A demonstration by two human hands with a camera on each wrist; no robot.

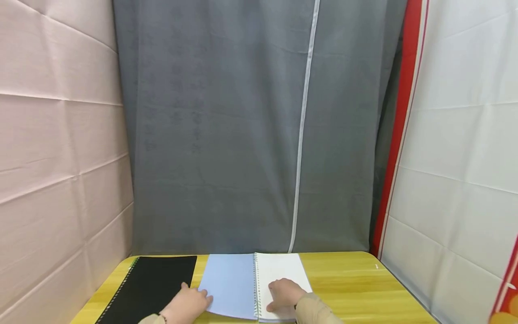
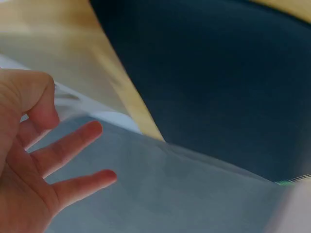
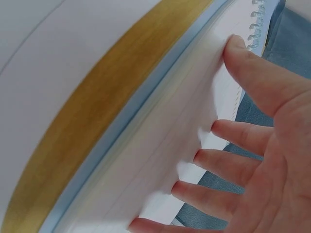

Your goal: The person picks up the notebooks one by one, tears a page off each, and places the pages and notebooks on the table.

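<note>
Notebook (image 1: 256, 284) lies open on the table (image 1: 348, 288), both hands flat on it.
Left hand (image 1: 189, 302) rests on the blue cover, right hand (image 1: 284, 293) on the white page, fingers spread; next comes pinching a page to turn.

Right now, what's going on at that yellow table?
A person sits at a yellow table with a spiral notebook lying open. The left hand rests flat on the pale blue cover folded out to the left. The right hand lies with straight fingers on the white page, touching the page edges. A black notebook lies closed to the left, beside the left hand.
</note>
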